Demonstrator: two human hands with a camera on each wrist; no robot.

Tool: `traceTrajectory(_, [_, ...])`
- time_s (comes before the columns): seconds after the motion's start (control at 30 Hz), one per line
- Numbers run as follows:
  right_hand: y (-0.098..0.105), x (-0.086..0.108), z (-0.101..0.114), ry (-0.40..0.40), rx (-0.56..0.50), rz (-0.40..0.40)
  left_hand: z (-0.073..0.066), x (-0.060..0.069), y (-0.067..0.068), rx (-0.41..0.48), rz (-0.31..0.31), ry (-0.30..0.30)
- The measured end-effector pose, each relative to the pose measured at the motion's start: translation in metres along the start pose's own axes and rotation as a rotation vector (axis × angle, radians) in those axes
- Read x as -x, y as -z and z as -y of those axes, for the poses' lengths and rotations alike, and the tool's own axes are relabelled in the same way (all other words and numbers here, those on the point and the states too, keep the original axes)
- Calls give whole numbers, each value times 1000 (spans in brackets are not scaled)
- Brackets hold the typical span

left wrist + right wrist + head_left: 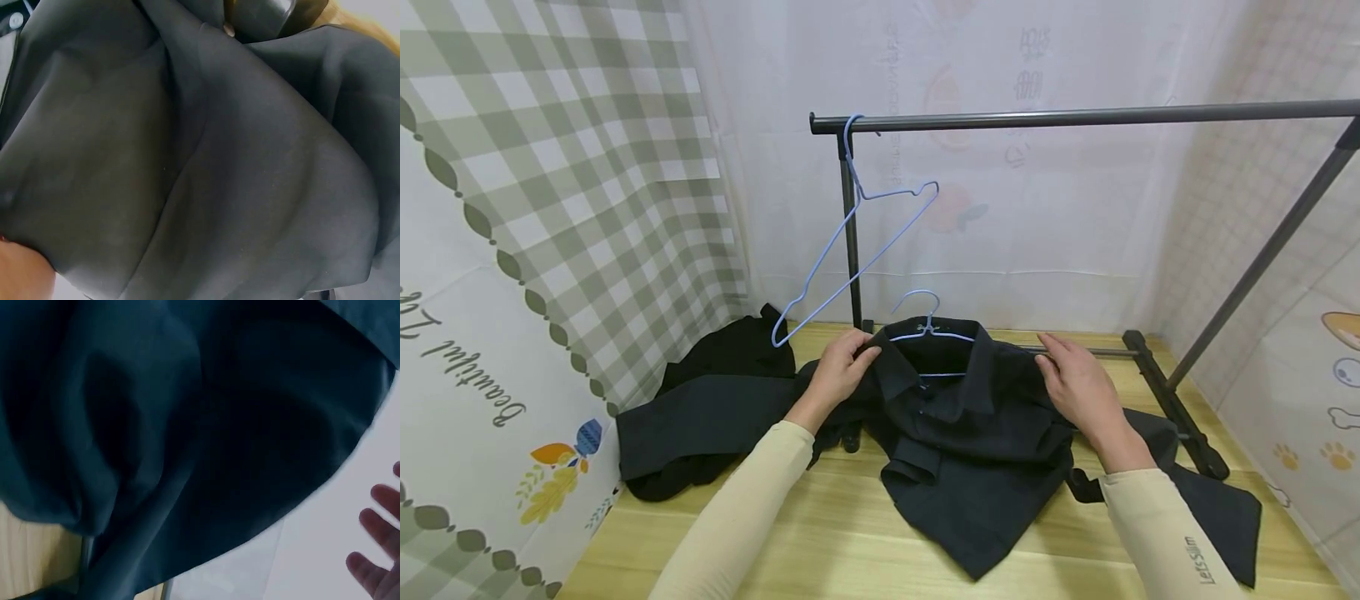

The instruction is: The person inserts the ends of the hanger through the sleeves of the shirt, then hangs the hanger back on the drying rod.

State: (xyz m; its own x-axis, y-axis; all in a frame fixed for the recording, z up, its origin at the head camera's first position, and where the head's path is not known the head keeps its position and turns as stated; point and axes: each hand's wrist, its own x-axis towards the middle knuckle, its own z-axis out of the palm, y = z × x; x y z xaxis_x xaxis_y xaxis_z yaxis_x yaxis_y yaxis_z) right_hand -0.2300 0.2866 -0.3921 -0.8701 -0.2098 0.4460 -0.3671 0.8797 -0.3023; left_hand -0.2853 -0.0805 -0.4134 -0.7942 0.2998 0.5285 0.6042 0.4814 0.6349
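Note:
A black collared shirt [970,467] has a blue wire hanger [930,327] inside its neck, the hook standing above the collar. On the shirt's left shoulder area, my left hand [835,375] pinches the cloth between thumb and fingers. Beside the other shoulder is my right hand [1086,400], its fingers extended. Dark cloth [187,156] fills most of the left wrist view, with part of the left hand [25,275] at the lower left. In the right wrist view, spread fingers of the right hand [381,544] show apart from the shirt [250,444].
A second blue hanger [827,242] hangs from the left end of a dark rack bar [1075,116]. Below it, black cloth [730,354] is bunched on the wooden surface [820,542]. The rack's foot [1176,408] stands at the right; patterned curtains surround the area.

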Motion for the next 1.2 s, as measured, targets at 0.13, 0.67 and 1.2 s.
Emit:
traceTrajectory(0.13, [-7, -9, 4, 72, -47, 71, -2, 0, 4, 54, 66, 12])
traceTrajectory(0.67, [-21, 2, 24, 72, -182, -90, -12, -1, -5, 81, 140, 144])
traceTrajectory(1.2, [-15, 12, 11, -46, -250, -127, 2, -4, 9, -107, -87, 17])
